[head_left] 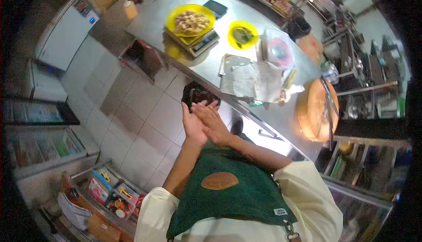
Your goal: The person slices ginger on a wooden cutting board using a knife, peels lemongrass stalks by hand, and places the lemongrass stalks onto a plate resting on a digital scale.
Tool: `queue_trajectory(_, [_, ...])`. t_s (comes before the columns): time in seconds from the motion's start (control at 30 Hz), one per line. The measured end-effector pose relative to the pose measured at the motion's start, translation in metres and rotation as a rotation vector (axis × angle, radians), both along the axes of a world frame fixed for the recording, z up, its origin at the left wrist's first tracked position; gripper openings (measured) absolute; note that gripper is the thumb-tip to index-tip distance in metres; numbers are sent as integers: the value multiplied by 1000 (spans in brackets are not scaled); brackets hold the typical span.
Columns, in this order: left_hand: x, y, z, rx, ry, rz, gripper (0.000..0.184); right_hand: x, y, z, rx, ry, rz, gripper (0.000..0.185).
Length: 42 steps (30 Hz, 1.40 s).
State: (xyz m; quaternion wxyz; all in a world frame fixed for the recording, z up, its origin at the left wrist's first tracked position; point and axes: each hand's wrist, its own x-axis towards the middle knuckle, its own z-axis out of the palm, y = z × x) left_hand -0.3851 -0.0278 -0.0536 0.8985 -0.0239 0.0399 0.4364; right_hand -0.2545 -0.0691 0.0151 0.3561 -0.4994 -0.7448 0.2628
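My left hand [193,125] is held in front of the green apron [237,167], palm up with fingers stretched out. Against it lies my right hand [215,124], its fingers extended across the left palm. Nothing shows between the palms. Both hands are beyond the near edge of the steel table [198,68], above the tiled floor. On the table, a yellow bowl [190,21] of pale chunks rests on a scale [201,43]. Beside it is a yellow plate [243,35] with dark green contents. Worn papers [250,78] lie at the table's near side.
A round wooden block [314,110] with a long dark tool [329,114] on it stands at the table's right end. A pink container [280,50] sits behind the papers. At lower left, an open drawer [99,215] holds boxes. White cabinets [66,33] stand at far left.
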Motion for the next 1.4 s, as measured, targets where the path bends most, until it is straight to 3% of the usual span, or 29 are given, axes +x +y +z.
queue_trajectory(0.03, [-10,5,-10,234,-100,-85,67,10,-10,-25,-52,-75,2,72])
queue_trajectory(0.07, [-4,1,-4,238,-105,-107,67,15,-12,-57,-124,-160,-125,76])
queue_trajectory(0.1, [5,-2,6,515,257,-8,66,23,-7,-73,-113,-161,-136,76])
queue_trajectory(0.17, [15,-25,31,1036,1005,210,64,28,-6,-90,-1319,1028,-642,78])
queue_trajectory(0.2, [18,-34,41,1286,1385,339,63,23,-8,-73,-1319,1253,-581,78])
queue_trajectory(0.23, [18,-38,46,1521,1771,486,62,17,-8,-56,-1309,1254,-571,78])
queue_trajectory(0.3, [6,-49,6,1513,1789,518,62,-1,-10,-12,-1097,1234,-339,76])
queue_trajectory(0.33, [-1,-51,-16,1504,1795,545,61,-5,-11,22,-1056,1121,-345,60])
queue_trajectory(0.4, [-33,-46,-35,1195,1680,-142,60,5,-17,46,-981,1104,-244,51])
queue_trajectory(0.47, [-99,-67,-200,2026,2153,-347,63,28,-23,47,-953,1045,-4,32])
queue_trajectory(0.5, [-111,-80,-184,1499,2277,-387,61,42,-30,41,-957,1041,7,32])
queue_trajectory(0.53, [-121,-92,-166,989,2305,-406,59,55,-40,33,-1006,868,6,34])
queue_trajectory(0.57, [-148,-108,-202,896,2286,-348,56,69,-54,22,-1048,698,-2,36])
queue_trajectory(0.63, [-186,-118,-213,827,2161,-569,50,97,-94,-24,-815,134,-161,37])
queue_trajectory(0.7, [-205,-141,-218,843,2144,-661,49,126,-128,-62,-619,83,-300,37])
queue_trajectory(0.77, [-211,-167,-197,427,2264,-606,43,149,-139,-49,-697,303,-496,36])
queue_trajectory(0.87, [-238,-201,-296,225,2106,-533,39,195,-127,-32,-318,-2,-739,29])
queue_trajectory(0.97, [-196,-184,-237,69,1847,-437,39,243,-81,-6,21,-189,-793,46])
queue_trajectory(1.0, [-187,-170,-239,58,1854,-427,39,251,-62,2,22,-181,-781,46])
queue_trajectory(1.07, [-172,-148,-257,299,1873,-433,39,266,-24,13,30,-113,-839,57])
queue_trajectory(1.1, [-157,-134,-244,290,1880,-422,39,281,-8,2,33,-106,-827,57])
queue_trajectory(1.17, [-115,-103,-189,399,2039,-437,36,314,17,-45,-115,-151,-745,69])
queue_trajectory(1.2, [-97,-90,-166,392,2051,-433,36,323,25,-60,-278,-50,-795,76])
queue_trajectory(1.27, [-67,-74,-137,419,1987,-258,29,332,34,-71,-336,38,-718,74])
queue_trajectory(1.33, [-45,-67,-135,371,1922,-156,28,332,42,-66,-396,125,-635,72])
queue_trajectory(1.4, [-26,-64,-134,322,1858,-54,27,310,44,-21,-584,211,-575,65])
